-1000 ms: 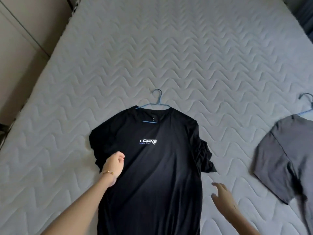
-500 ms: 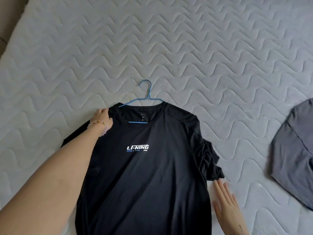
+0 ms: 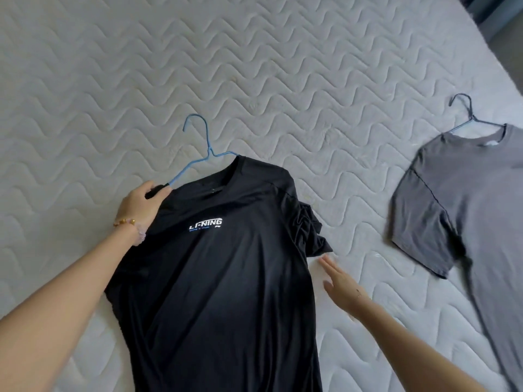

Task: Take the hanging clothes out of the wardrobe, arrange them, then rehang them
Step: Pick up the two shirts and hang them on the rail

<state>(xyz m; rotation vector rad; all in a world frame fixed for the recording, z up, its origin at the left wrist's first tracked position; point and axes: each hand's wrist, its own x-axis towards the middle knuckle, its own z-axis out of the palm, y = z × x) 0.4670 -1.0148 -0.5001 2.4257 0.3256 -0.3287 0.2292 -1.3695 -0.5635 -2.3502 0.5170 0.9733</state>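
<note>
A black T-shirt (image 3: 226,278) with a white chest logo lies face up on the bed, on a blue wire hanger (image 3: 198,154) whose hook points away from me. My left hand (image 3: 141,206) pinches the shirt's left shoulder where the hanger arm comes out. My right hand (image 3: 339,281) hovers flat with its fingers apart, just below the bunched right sleeve (image 3: 311,236), holding nothing. A grey T-shirt (image 3: 467,207) on a dark wire hanger (image 3: 467,117) lies at the right.
Both shirts rest on a white quilted mattress (image 3: 254,66) that fills the view. The mattress's far right edge and a dark strip of floor (image 3: 498,21) show in the upper right corner.
My left hand has closed on the black shirt's shoulder at the hanger, and the hanger now tilts left. The right hand has edged up toward the bunched sleeve. The view has swung right, showing the grey shirt's hanger.
</note>
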